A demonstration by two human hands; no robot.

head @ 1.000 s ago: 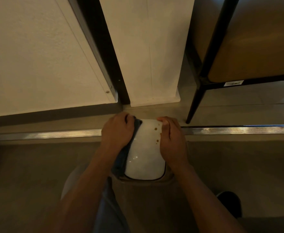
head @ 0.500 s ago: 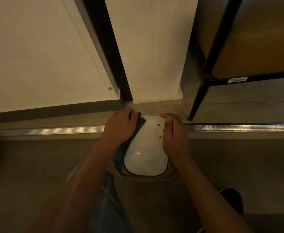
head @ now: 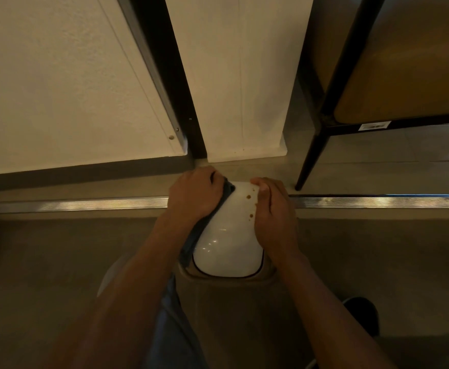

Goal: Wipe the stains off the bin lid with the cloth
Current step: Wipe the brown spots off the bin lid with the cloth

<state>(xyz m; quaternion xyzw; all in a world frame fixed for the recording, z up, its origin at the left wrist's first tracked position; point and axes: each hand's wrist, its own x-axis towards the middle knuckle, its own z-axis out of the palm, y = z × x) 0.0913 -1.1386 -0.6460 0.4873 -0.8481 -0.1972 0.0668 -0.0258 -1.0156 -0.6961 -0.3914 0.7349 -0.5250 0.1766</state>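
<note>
While wiping toward the far right corner, keep the dark blue-grey folded cloth (head: 209, 219) flat under the left hand (head: 195, 194) and drag it across the glossy white rounded plastic bin lid (head: 227, 235) in one pass, rather than dabbing. Aim for the small brown stains (head: 248, 196) near the top right, with one more spot lower, just beside the right hand (head: 274, 217). Left hand closed over the cloth at the lid's left edge; right hand curled against the lid's right side, seemingly bracing it, though whether the fingers truly clamp the rim cannot be told. Lift or slide the right hand off the stained zone first, since the thumb sits touching that area. Press lightly: likely a swinging or hinged lid, so steadying matters.

Lid sits atop the tan bin body (head: 234, 296), low in front of the person, on the floor. Beyond the lid's far edge, a metal floor strip (head: 85, 205), then a white wall panel (head: 242, 89) close behind, leaving little room forward. Black chair leg (head: 309, 161) near on the right; more open floor leftward and toward the body.
</note>
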